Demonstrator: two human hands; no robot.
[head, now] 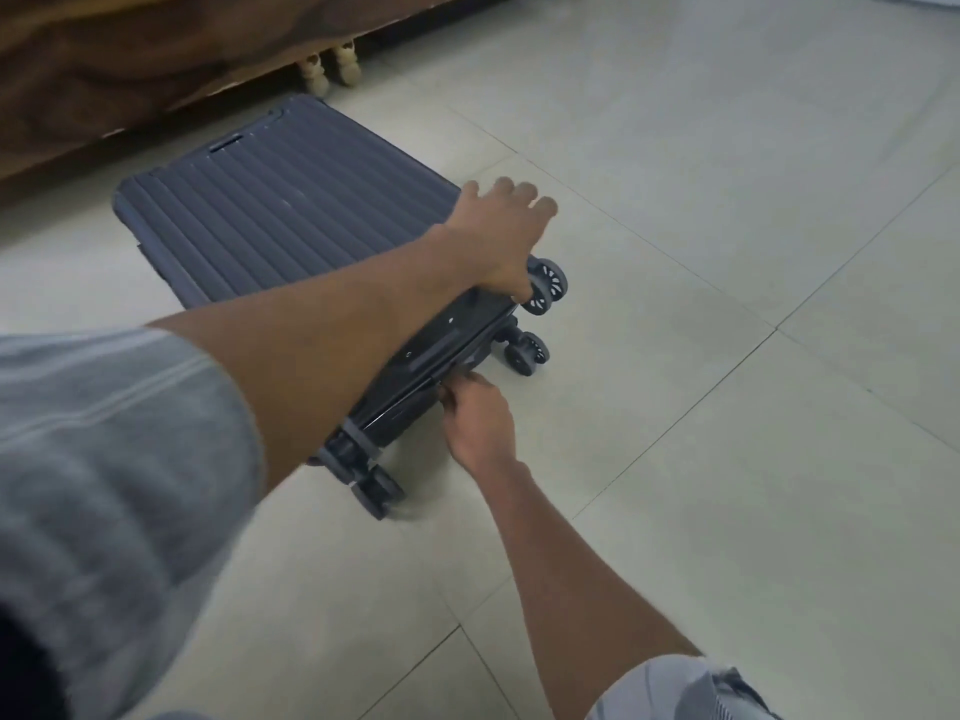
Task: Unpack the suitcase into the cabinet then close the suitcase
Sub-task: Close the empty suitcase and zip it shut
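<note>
In the head view, a dark grey ribbed hard-shell suitcase [291, 220] lies flat on the pale tiled floor [727, 252], its shells together, with the far end near a brown wooden bed frame [130, 59] that stands on turned pale legs [332, 70]. Its wheels [545, 283] point toward the camera and to the right.

The left hand [501, 236] rests palm down on the top shell at the wheel-end corner. Its fingers are straight and slightly spread, reaching past the edge, and the thumb hooks down over the rim just beside the upper wheel. It looks to be pressing the lid down.

The right hand [475, 418] is at the seam on the wheeled end face, between the two pairs of wheels. Its fingers are curled and the fingertips [457, 389] are pressed together on something small at the seam. This is probably the zipper pull, though it is too small to make out. Grey sleeves cover both upper arms.

No cabinet and no clothes are in sight. With the shells shut, I judge that the unpacking is over and the closing step is under way.

The next move calls for drawing the pull steadily along the seam and round the corner while the left hand keeps the two shells aligned. The curve by the wheel is where the zipper could snag. How much of the seam is already zipped cannot be told.
</note>
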